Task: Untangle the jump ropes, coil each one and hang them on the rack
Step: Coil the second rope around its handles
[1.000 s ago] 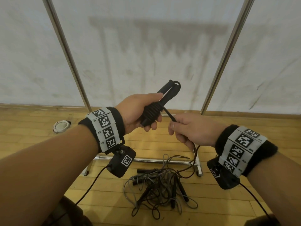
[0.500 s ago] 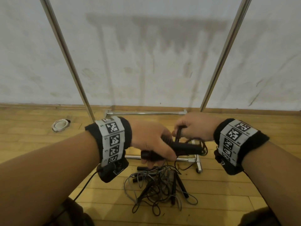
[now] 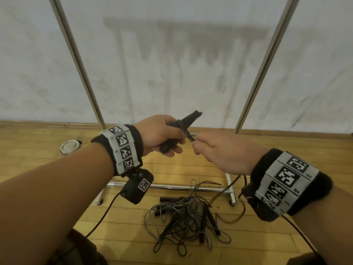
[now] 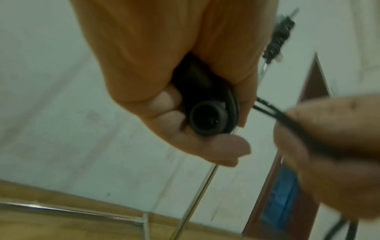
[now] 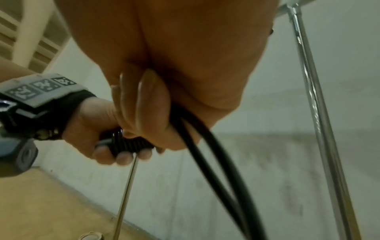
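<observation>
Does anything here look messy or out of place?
Yes: a tangled heap of jump ropes lies on the wooden floor by the rack's base bar, cords and handles knotted together. A whitish coil sits alone at left.

The head camera looks forward and down over both forearms toward the wall and floor. The left wrist camera sits close under the left hand point(image 4: 174, 78), looking up along its fingers; the right wrist camera does likewise beneath the right hand point(image 5: 185, 65). All three share the handle point(image 3: 183, 123) and rope point(image 5: 207, 154) between the hands.
</observation>
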The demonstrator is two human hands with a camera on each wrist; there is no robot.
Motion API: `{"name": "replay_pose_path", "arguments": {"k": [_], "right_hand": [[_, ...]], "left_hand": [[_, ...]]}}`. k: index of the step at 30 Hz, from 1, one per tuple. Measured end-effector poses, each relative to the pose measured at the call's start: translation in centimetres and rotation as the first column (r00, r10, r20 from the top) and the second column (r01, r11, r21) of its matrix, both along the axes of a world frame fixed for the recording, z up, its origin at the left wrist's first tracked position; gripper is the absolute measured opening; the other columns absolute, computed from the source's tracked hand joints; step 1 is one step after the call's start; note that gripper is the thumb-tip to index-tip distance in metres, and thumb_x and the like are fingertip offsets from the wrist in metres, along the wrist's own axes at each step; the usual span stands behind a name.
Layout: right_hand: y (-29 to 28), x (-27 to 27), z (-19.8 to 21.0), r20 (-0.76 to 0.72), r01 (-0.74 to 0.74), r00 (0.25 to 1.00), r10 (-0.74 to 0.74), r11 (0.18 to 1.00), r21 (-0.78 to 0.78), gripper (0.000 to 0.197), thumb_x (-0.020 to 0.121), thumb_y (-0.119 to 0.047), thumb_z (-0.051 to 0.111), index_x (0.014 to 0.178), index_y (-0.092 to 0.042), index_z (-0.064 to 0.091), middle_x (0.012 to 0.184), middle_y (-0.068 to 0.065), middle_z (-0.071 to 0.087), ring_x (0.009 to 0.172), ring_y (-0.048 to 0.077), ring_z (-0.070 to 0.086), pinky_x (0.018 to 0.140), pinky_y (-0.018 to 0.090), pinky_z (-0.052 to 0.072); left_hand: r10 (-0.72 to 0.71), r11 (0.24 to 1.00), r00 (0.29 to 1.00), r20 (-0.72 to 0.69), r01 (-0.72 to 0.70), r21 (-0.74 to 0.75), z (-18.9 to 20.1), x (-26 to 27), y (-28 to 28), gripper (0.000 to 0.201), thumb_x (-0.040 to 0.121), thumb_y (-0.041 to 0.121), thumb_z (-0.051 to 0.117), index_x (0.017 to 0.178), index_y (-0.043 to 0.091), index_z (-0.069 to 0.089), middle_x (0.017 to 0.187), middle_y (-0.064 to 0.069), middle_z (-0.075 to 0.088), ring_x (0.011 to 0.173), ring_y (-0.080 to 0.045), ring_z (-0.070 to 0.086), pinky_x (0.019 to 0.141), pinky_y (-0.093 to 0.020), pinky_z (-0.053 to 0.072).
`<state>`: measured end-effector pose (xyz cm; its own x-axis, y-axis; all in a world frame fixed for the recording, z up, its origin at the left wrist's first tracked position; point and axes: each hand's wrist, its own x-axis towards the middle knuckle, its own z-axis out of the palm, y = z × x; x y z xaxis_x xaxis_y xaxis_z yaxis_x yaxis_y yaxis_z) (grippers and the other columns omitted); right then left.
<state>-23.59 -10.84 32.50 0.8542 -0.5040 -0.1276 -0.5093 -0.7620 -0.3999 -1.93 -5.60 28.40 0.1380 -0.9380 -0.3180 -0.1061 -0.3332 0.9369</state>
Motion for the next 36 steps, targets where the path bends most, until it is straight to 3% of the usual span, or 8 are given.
{"name": "replay_pose_path", "arguments": {"k": [5,9,13,17,22,27,32,36], "right_hand": [[-1.4,-0.4,-1.5,0.058,0.093,0.992,-0.115,0.95,0.296,0.029,0.11,-0.03,0.04,0.095,-0.013,0.059,0.062,-0.002,0.053,0.047,0.006,0.043,0.051,0.024,0.04],[-1.8,-0.6,-2.0,0.058,0.091,0.99,-0.127,0.899,0.429,0.029,0.109,-0.032,0.04,0.095,-0.014,0.058,0.062,-0.002,0.053,0.046,0.008,0.042,0.045,0.024,0.038],[-2.0,-0.8,-2.1,0.095,0.045,0.99,-0.105,0.869,0.493,0.03,0.109,-0.033,0.042,0.094,-0.012,0.058,0.065,0.001,0.047,0.051,0.011,0.041,0.047,0.026,0.041],[-2.6,-1.2,-2.1,0.071,0.005,0.996,-0.048,0.86,0.51,0.032,0.108,-0.033,0.045,0.093,-0.01,0.061,0.066,0.001,0.047,0.054,0.016,0.044,0.05,0.026,0.044],[-3.6,-1.8,-2.0,-0.096,-0.001,0.995,0.039,0.929,0.369,0.016,0.102,-0.022,0.06,0.097,-0.011,0.07,0.077,0.013,0.068,0.065,0.033,0.062,0.057,0.028,0.053],[-3.2,-0.6,-1.6,-0.261,-0.007,0.965,-0.004,0.999,-0.042,0.02,0.096,-0.045,0.065,0.087,-0.029,0.071,0.08,-0.005,0.069,0.076,0.015,0.064,0.066,0.032,0.053],[-1.7,0.6,-0.2,-0.237,-0.071,0.971,-0.009,0.943,-0.326,0.019,0.094,-0.03,0.058,0.084,-0.02,0.07,0.076,-0.001,0.063,0.068,0.015,0.057,0.059,0.031,0.047],[-0.4,1.0,0.4,-0.219,-0.104,0.975,0.026,0.931,-0.351,0.021,0.096,-0.031,0.054,0.084,-0.02,0.068,0.072,-0.001,0.061,0.065,0.017,0.058,0.06,0.034,0.051]], "left_hand": [[-0.1,0.987,0.958,-0.268,0.062,-0.146,1.4,0.1,0.2,0.046,0.082,0.018,0.087,0.12,0.006,0.064,0.089,-0.012,0.072,0.069,-0.024,0.07,0.049,-0.028,0.056],[-0.073,0.984,0.968,-0.238,0.031,-0.175,1.9,-0.5,0.3,0.057,0.086,0.051,0.08,0.117,0.007,0.065,0.084,-0.013,0.07,0.063,-0.023,0.067,0.045,-0.028,0.053],[-0.045,0.978,0.978,-0.202,0.002,-0.208,1.9,-0.7,0.4,0.047,0.093,0.049,0.069,0.111,0.005,0.068,0.081,-0.017,0.071,0.06,-0.026,0.068,0.049,-0.03,0.054],[-0.238,0.959,0.943,-0.231,0.191,-0.208,1.9,-1.4,1.0,0.04,0.094,0.049,0.069,0.104,0.01,0.075,0.081,-0.017,0.072,0.062,-0.025,0.07,0.052,-0.03,0.057],[-0.624,0.774,0.771,-0.126,0.632,0.035,1.7,-3.0,1.9,0.023,0.097,0.033,0.073,0.116,0.02,0.069,0.099,-0.012,0.078,0.082,-0.023,0.076,0.069,-0.029,0.062],[-0.677,0.734,0.649,0.346,0.566,0.374,0.3,-5.2,1.9,0.046,0.088,0.038,0.085,0.12,0.026,0.055,0.096,-0.003,0.082,0.073,-0.011,0.075,0.06,-0.017,0.055],[-0.537,0.838,0.744,0.397,0.418,0.35,-0.8,-5.4,1.4,0.03,0.097,0.027,0.076,0.121,0.017,0.061,0.098,-0.011,0.078,0.081,-0.031,0.078,0.073,-0.042,0.068],[-0.373,0.921,0.851,0.37,0.29,0.262,-1.4,-5.3,1.1,0.01,0.102,0.019,0.068,0.108,0.024,0.062,0.089,-0.01,0.071,0.067,-0.022,0.072,0.062,-0.039,0.066]]}}
